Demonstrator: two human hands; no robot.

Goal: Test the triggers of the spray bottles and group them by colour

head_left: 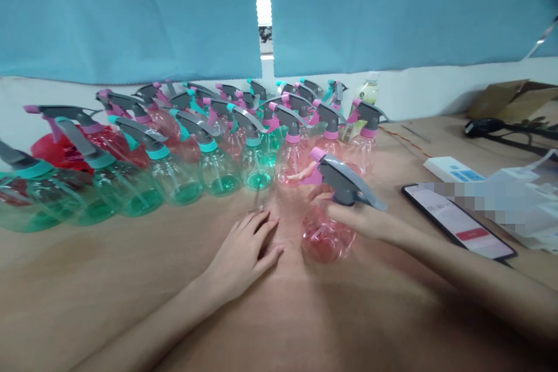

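My right hand (pixel 344 213) is wrapped round the neck of a pink spray bottle (pixel 328 241), whose grey trigger head with a pink nozzle rises above my fingers. Part of its collar is hidden by the hand. My left hand (pixel 246 250) rests on the wooden table with its fingers spread and nothing in them. Just beyond it stands a green spray bottle (pixel 257 171). Close behind the held bottle is another pink spray bottle (pixel 293 154) with a pink collar.
Several green and pink spray bottles (pixel 176 180) stand in rows across the back left. To the right lie a phone (pixel 457 221), a white device (pixel 453 170) and black cables (pixel 501 128). A cardboard piece (pixel 505 99) sits at the back right, and blue curtains (pixel 131 17) hang behind.
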